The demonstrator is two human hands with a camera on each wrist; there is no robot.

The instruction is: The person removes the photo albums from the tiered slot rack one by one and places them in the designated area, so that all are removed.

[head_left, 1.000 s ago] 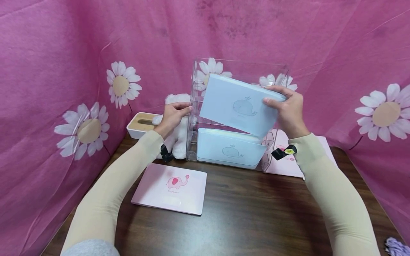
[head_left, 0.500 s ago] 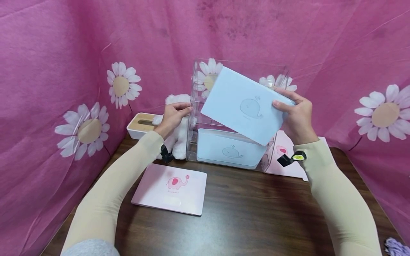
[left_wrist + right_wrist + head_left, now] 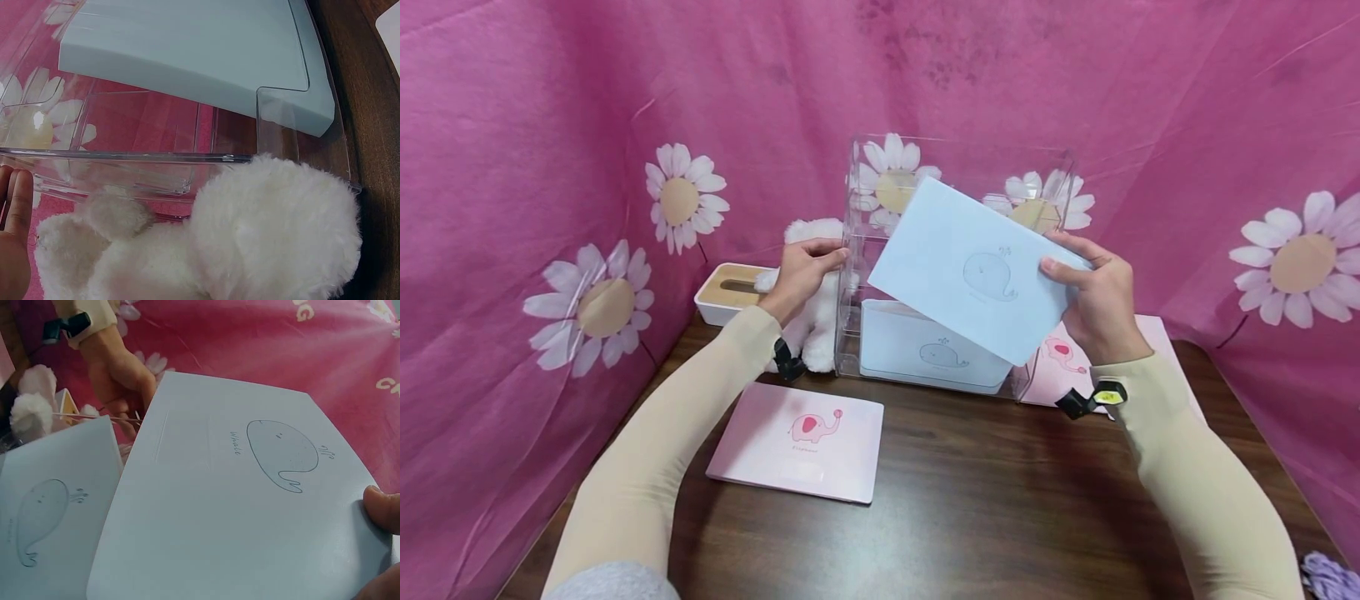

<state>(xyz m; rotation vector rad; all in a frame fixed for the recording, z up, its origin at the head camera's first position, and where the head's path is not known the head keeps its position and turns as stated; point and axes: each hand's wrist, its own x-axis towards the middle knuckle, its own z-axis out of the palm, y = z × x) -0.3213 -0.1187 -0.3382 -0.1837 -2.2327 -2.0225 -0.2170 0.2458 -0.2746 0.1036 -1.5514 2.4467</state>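
My right hand (image 3: 1105, 304) grips the right end of a light blue folder (image 3: 955, 267) with a whale drawing, thumb on its front. This folder hangs tilted before a clear plastic rack (image 3: 847, 329), its left side higher. Another light blue whale folder (image 3: 902, 346) stands in the rack's lower part, partly covered by the held one. My left hand (image 3: 805, 273) pinches the rack's left side wall between thumb and fingers. In the left wrist view, part of that hand (image 3: 15, 219) shows at the edge, beside a white plush toy (image 3: 275, 225).
A pink elephant folder (image 3: 842, 450) lies on the wooden table at front left. More pink folder material (image 3: 1045, 383) lies right of the rack. A white box with a wooden lid (image 3: 718, 313) stands behind on the left. Something purple (image 3: 1330, 575) sits at the lower right.
My right hand has moved right and down with the held whale folder, which has tilted more steeply. My left hand stays on the rack's side.
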